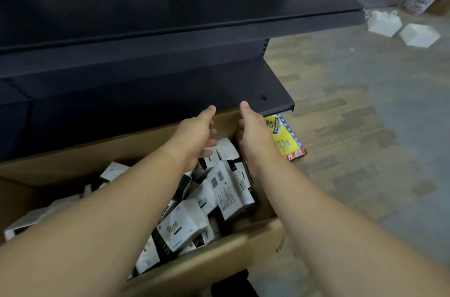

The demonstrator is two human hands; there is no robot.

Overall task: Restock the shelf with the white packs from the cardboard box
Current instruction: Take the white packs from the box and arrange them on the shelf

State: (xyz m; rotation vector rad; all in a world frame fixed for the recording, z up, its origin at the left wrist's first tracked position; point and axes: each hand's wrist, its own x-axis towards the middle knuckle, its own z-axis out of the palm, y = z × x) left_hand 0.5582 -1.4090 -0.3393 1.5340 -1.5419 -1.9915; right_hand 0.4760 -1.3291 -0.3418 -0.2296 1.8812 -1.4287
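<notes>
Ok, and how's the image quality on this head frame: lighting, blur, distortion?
Head view: dim, flat light; the dark shelf shows little detail. Wide-angle bending curves the shelf edges and stretches the forearms. The white packs in the cardboard box are readable mid-frame but smear at lower left. Left hand and right hand are fairly sharp.

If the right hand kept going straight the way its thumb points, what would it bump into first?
Most likely the front edge of the dark bottom shelf: the right hand points forward just above the cardboard box's far wall. Depth is hard to judge, so it might pass over the shelf instead.
</notes>
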